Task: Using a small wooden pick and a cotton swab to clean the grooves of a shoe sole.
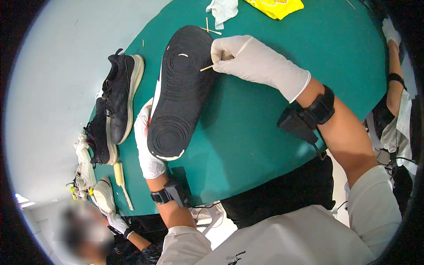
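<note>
A shoe with a black ridged sole (180, 92) is held up, sole towards me, over the green tabletop (251, 132). My left hand (144, 139), in a white glove, grips it from the left side; most of its fingers are hidden behind the shoe. Between the gloved fingertips of my right hand (228, 54) is a thin wooden stick (206, 68), its bare end at the sole's right part. White marks show on the toe and heel edges of the sole. Whether the stick has a cotton tip at its other end is hidden.
Black sneakers (124, 96) with pale soles stand at the left, beside a yellow-bristled brush (120, 175) and white shoes (105, 195). Cotton swabs (212, 31), a crumpled wipe (223, 11) and a yellow packet (278, 6) lie beyond. A co-worker's gloved hand (117, 223) is at lower left, another person's (391, 31) far right.
</note>
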The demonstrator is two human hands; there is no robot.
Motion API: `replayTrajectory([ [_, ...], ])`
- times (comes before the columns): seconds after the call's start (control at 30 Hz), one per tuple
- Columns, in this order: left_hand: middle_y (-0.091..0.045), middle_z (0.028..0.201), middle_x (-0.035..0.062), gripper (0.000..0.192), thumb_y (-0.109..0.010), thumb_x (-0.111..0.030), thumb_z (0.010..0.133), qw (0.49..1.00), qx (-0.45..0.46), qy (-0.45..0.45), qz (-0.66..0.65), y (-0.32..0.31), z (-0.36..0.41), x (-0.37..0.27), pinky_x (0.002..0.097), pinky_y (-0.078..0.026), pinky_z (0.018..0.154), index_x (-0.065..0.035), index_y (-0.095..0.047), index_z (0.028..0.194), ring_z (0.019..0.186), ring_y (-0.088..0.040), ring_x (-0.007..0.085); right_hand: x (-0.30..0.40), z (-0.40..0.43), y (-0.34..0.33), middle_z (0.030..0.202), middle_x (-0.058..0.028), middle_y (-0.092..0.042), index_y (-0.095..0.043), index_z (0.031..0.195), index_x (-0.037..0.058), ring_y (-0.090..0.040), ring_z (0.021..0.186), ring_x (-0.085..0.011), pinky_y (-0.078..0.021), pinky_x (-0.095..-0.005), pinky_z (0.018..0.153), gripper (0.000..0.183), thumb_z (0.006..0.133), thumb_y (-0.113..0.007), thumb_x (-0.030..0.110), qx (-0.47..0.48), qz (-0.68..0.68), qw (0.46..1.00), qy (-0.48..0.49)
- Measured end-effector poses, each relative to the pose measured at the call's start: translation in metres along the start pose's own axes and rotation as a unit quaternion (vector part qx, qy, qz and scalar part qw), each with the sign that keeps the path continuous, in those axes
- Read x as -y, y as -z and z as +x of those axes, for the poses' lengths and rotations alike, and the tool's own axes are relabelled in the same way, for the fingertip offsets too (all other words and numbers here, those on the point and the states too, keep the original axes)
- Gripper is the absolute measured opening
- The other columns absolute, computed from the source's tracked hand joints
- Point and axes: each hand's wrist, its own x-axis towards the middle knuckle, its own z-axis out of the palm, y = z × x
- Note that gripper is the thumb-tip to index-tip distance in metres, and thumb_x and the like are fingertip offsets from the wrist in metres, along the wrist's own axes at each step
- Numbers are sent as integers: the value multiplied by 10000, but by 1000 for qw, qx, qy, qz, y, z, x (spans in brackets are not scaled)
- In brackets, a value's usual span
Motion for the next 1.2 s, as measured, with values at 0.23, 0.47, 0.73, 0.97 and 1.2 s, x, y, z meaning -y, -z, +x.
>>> replayTrajectory([
  [0.23,-662,1246,130,385,-432,-144,1061,1000,-3,-9,25,-9,-6,-11,300,-532,949,55,-534,1375,1080,-666,182,0,1,1,725,-73,-604,-627,920,39,-537,661,-173,-454,-340,631,207,899,-719,223,1,-35,999,-17],
  [0.47,-669,1233,130,388,-416,-165,1075,1000,14,-2,20,-7,0,-9,302,-541,938,54,-533,1373,1064,-676,189,0,0,2,744,-113,-633,-633,910,36,-587,665,-233,-482,-365,643,238,902,-707,262,-17,-87,996,-16],
  [0.73,-670,1234,132,416,-371,-238,1107,998,-2,11,-57,-9,-5,-9,314,-557,919,42,-548,1359,1061,-682,191,-8,2,16,881,-137,-701,-679,844,117,-699,905,-347,-556,-477,782,289,853,-650,404,-49,-201,977,-42],
  [0.97,-669,1235,128,422,-368,-243,1108,996,6,-45,73,-20,-11,-24,310,-553,926,44,-547,1360,1071,-678,188,-17,5,19,835,-134,-697,-676,831,105,-690,831,-353,-549,-460,741,292,857,-672,395,-133,-255,955,-78],
  [1.2,-660,1249,131,399,-389,-198,1091,999,4,-20,50,-15,-9,-18,308,-550,928,53,-542,1361,1070,-675,187,3,2,17,708,-63,-609,-677,856,32,-540,661,-152,-452,-321,642,211,896,-726,233,56,41,997,21],
])
